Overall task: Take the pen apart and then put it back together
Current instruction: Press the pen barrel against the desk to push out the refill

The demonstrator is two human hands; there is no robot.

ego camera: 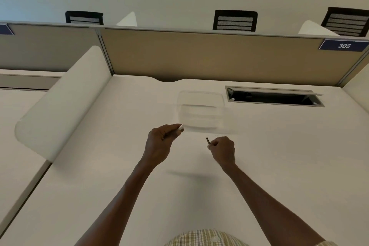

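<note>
While curled around a pale pen part, left hand held above the desk, fingers closed on the piece so that only its whitish end pokes out past the knuckles toward the far right. Right hand likewise closed, pinching a thin dark pen piece that sticks up and tilts slightly left from between thumb and forefinger. Both grips narrow and each holding its own piece; hands apart, the two pieces not touching. Too small and blurred to tell which piece of the pen is which.

Just beyond the hands, a clear plastic container resting on the desk, smeared by motion blur, contents not discernible. Farther back and to the right, an open cable hatch sunk into the desk surface, lid tilted up at the rear. Along the left edge, a white rounded divider panel. Behind the desk, a tan partition carrying a dark blue label reading 305 at its right end. Above the partition, the backs of three black mesh chairs. At the bottom edge, a checked shirt and bare forearms reaching forward.
</note>
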